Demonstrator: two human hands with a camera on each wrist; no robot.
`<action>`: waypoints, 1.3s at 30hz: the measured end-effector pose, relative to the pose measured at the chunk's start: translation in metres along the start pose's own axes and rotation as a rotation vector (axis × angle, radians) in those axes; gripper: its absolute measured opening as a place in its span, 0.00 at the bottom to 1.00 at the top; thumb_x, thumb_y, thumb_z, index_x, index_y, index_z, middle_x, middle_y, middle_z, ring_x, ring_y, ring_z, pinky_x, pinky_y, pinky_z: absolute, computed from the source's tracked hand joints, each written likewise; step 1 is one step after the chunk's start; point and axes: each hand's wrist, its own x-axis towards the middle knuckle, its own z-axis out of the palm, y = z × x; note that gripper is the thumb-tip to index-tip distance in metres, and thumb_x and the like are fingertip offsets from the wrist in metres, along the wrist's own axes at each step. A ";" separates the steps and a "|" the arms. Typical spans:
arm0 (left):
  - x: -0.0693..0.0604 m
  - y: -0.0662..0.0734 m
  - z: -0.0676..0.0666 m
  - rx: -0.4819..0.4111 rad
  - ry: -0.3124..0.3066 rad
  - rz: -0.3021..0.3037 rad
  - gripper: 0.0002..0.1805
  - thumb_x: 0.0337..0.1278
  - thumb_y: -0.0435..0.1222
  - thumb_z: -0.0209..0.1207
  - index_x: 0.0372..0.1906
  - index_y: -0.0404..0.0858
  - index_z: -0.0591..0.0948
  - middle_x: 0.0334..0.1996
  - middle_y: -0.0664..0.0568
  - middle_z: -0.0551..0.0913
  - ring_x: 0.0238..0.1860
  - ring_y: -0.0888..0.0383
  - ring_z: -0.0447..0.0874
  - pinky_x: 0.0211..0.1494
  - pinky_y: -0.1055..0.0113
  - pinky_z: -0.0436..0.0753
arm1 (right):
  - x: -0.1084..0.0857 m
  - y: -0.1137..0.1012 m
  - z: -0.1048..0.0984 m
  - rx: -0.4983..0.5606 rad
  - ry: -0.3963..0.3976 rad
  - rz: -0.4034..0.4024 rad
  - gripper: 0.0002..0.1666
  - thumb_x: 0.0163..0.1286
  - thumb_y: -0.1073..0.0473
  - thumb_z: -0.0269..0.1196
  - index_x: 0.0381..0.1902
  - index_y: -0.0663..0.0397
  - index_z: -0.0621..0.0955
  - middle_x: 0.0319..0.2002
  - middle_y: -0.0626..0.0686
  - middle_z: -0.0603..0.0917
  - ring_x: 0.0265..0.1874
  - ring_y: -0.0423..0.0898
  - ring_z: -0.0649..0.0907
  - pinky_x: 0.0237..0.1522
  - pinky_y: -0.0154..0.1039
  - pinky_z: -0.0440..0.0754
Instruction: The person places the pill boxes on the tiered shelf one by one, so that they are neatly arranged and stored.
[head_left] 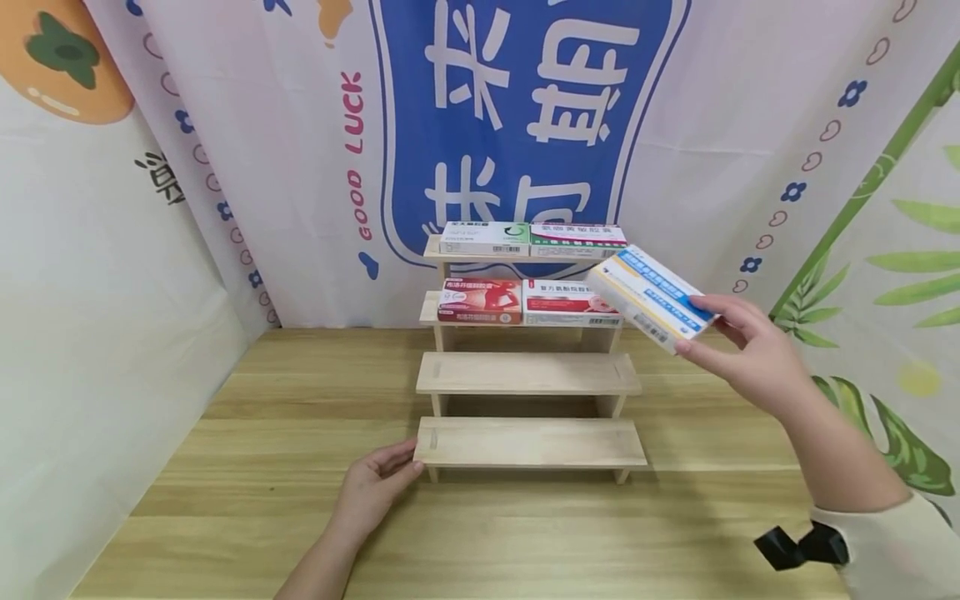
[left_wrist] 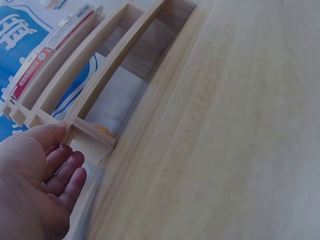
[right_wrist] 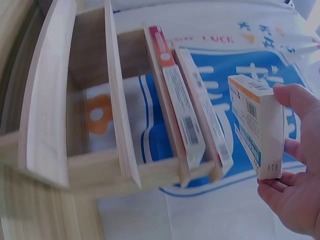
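A stepped wooden display rack stands on the table. My left hand pinches the left end of its lowest shelf, thumb at the front corner; in the left wrist view the other fingers of the left hand curl loosely beside it. Up at the right, my right hand grips one end of a white, blue and orange medicine box, held tilted in the air beside the upper shelves. In the right wrist view, the thumb is on one edge of the medicine box and fingers are beneath.
On the top shelf lie a white-green medicine box and a white-magenta one. The shelf below bears a red box and a white-red box. A printed cloth backdrop hangs behind the wood-grain table.
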 end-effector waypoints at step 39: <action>-0.001 -0.001 0.000 -0.005 -0.010 0.004 0.22 0.55 0.35 0.68 0.55 0.32 0.81 0.55 0.40 0.83 0.56 0.46 0.84 0.56 0.68 0.85 | 0.018 -0.041 0.154 0.021 -0.360 -0.216 0.39 0.54 0.44 0.74 0.64 0.43 0.77 0.69 0.54 0.70 0.67 0.57 0.70 0.68 0.63 0.69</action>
